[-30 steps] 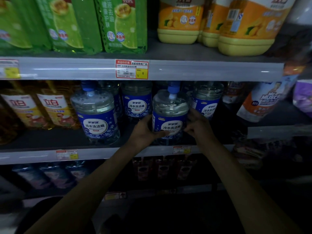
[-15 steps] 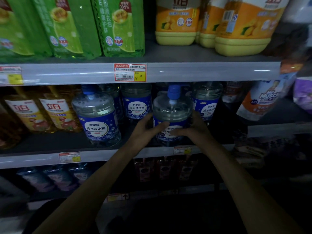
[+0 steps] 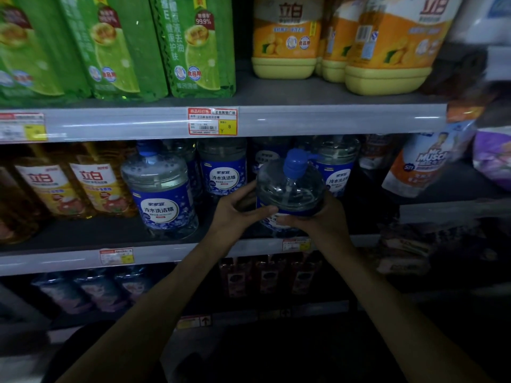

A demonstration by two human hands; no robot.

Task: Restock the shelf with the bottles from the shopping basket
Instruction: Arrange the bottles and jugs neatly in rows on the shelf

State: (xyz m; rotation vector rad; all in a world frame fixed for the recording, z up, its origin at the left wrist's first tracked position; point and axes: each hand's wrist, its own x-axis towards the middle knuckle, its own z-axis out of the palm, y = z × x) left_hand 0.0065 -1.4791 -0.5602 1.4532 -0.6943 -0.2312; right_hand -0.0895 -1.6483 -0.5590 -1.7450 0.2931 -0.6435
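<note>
Stock in my view: one clear blue-labelled bottle (image 3: 290,189) in hand; at least four matching bottles (image 3: 161,197) standing on the middle shelf (image 3: 83,233), the rear ones partly hidden; two amber bottles (image 3: 91,186) plainly readable to their left, with more too blurred to count; three green bottles (image 3: 193,45) and three yellow jugs (image 3: 284,42) on the top shelf (image 3: 276,92). The held bottle is at the front edge of the middle shelf, among the standing ones. Its long axis is tipped off upright and its blue cap leans toward me, so I look down on its shoulder. I cannot tell whether its base touches the shelf. My left hand (image 3: 237,214) grips its left side, thumb across the label; my right hand (image 3: 323,219) cups the lower right, fingers (image 3: 287,221) curled close round the front.
</note>
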